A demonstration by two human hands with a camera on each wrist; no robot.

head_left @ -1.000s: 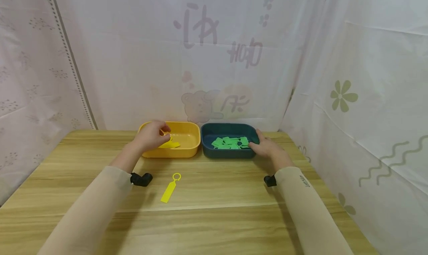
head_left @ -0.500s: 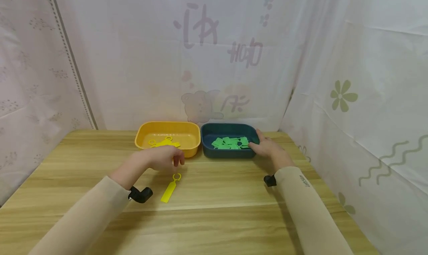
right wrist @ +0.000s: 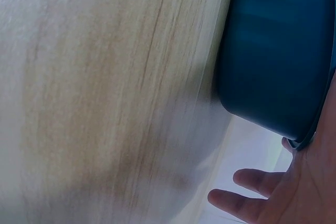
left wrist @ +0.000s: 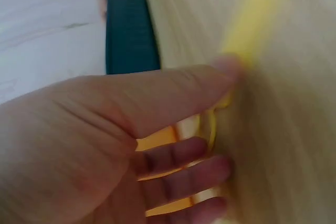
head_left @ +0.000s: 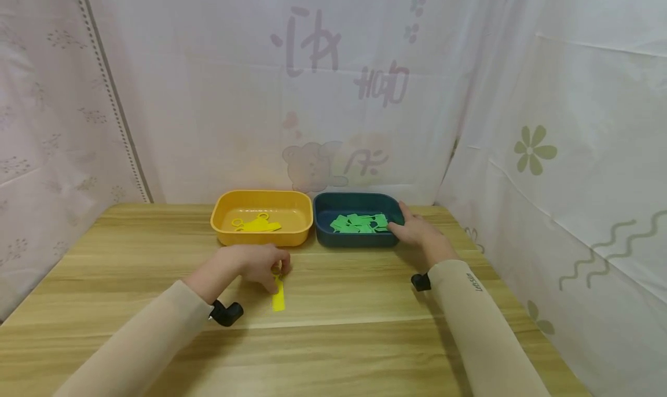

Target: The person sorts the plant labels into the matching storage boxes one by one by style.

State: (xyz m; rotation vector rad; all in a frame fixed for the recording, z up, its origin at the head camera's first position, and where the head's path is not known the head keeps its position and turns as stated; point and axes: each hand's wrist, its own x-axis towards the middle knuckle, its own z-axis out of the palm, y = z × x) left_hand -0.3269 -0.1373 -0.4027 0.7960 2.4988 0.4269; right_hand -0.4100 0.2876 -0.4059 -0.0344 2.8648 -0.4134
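My left hand (head_left: pixel 260 264) pinches a flat yellow tag (head_left: pixel 278 297) with a ring end, just in front of the yellow-orange box. In the left wrist view the thumb lies over the tag (left wrist: pixel 257 19), whose far end is blurred; the index finger is hidden and the other fingers are loosely bent. My right hand (head_left: pixel 417 229) holds the right end of the dark teal box (head_left: pixel 359 241), thumb over the rim. In the right wrist view two fingers (right wrist: pixel 239 205) stick out beside the box (right wrist: pixel 278 51).
Several yellow tags (head_left: pixel 259 224) lie in the yellow-orange box (head_left: pixel 266 239). Green tags (head_left: pixel 359 223) are heaped in the teal box beside it. Both boxes stand at the back of the wooden table (head_left: pixel 354 339), before a printed curtain (head_left: pixel 208 96).
My left hand has come from over the yellow-orange box down to the tag on the table. The tag has turned more upright and shifted right. My right hand stays on the teal box.
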